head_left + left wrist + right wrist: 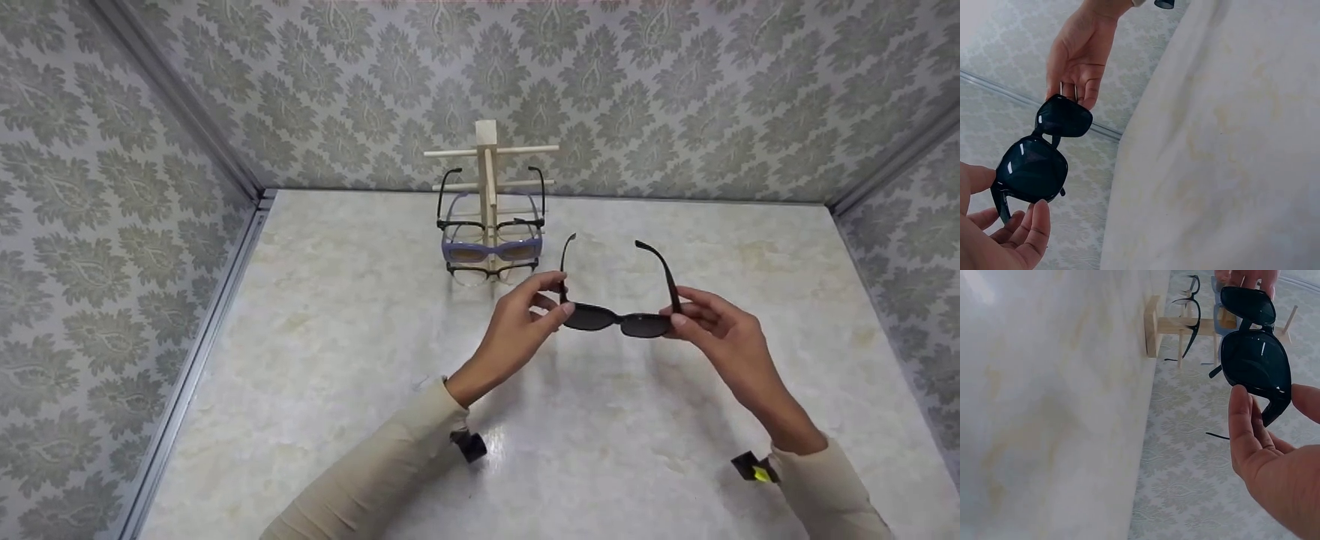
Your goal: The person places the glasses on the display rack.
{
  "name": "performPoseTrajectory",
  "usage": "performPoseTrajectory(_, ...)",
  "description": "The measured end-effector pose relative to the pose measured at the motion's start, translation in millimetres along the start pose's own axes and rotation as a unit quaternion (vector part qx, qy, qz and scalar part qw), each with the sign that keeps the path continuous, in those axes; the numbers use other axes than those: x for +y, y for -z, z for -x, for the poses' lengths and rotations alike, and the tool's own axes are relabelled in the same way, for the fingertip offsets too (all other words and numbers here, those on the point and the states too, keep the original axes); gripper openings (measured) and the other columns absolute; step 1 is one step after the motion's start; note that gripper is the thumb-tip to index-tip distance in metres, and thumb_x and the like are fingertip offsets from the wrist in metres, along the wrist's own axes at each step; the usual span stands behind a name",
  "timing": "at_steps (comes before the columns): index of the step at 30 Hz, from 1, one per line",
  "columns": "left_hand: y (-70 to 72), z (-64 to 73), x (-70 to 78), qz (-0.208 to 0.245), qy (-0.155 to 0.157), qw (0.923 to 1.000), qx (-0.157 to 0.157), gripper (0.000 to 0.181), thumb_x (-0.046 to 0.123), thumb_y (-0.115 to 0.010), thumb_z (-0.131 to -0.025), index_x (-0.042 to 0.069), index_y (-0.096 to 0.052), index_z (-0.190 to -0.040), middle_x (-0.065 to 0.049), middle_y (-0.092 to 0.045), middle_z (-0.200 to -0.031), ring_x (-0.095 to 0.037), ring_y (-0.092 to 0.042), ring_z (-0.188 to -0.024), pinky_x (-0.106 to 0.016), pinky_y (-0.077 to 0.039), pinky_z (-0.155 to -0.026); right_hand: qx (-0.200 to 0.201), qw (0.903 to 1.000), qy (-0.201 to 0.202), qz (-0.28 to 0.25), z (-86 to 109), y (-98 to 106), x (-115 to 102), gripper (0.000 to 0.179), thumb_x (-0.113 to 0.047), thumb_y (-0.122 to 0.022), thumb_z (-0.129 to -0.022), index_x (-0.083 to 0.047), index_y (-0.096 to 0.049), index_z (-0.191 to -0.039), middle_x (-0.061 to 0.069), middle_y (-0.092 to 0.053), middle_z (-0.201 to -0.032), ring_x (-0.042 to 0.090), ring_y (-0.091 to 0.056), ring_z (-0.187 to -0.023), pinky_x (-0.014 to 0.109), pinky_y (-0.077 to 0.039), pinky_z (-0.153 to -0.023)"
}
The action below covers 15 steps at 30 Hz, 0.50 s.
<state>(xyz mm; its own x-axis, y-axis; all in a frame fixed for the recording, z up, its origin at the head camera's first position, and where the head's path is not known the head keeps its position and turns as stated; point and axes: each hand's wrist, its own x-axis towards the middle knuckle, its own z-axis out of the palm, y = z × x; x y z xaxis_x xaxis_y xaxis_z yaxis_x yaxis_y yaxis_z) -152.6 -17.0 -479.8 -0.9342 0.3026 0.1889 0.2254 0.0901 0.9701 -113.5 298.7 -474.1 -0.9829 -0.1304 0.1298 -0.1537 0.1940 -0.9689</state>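
Note:
Black sunglasses point(589, 316) with dark lenses are held up above the table, both temples unfolded and pointing away toward the back wall. My left hand point(521, 319) pinches the left hinge corner between thumb and fingers. At the opposite corner my right hand point(720, 337) grips the frame, thumb on the front and fingers behind the temple. In the left wrist view the sunglasses point(1033, 169) show their glossy lenses, with the left hand point(1005, 236) close by and the right hand point(1086, 62) beyond. The right wrist view has the right hand point(1275, 455) at the lower corner of the sunglasses point(1255, 360).
A wooden display stand point(486, 135) rises at the back of the marbled table point(337, 337). It carries black-rimmed glasses point(461, 223), blue-framed glasses point(469, 251) and dark-rimmed glasses point(454, 268) lower down. Bare crossbars point(450, 154) stick out near its top. Patterned walls point(360, 90) enclose the table.

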Motion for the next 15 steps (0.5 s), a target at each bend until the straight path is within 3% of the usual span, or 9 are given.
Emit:
performPoseTrajectory(7, 6.8, -6.4, 21.1, -0.007, -0.017, 0.9998, -0.004, 0.046, 0.009, -0.074, -0.106, 0.001, -0.063, -0.15, -0.013, -0.068, -0.139, -0.017, -0.072, -0.104, -0.029, -0.063, -0.08, 0.009, 0.9998, 0.016, 0.0, -3.0, 3.9, -21.7, 0.046, -0.005, -0.07, -0.108, 0.004, -0.061, -0.152, 0.016, -0.076, -0.124, 0.019, -0.079, -0.108, 0.035, -0.064, -0.094)
performPoseTrajectory(15, 18.4, -9.4, 37.9, -0.014, -0.034, 0.9993, -0.01, 0.045, 0.009, -0.074, -0.107, 0.001, -0.063, -0.149, -0.011, -0.069, -0.13, -0.016, -0.073, -0.103, -0.031, -0.064, -0.081, 0.017, 0.9991, 0.039, -0.011, -7.1, 3.5, -42.8, 0.044, 0.001, -0.069, -0.107, 0.004, -0.063, -0.15, 0.018, -0.077, -0.122, 0.02, -0.077, -0.111, 0.032, -0.065, -0.092)
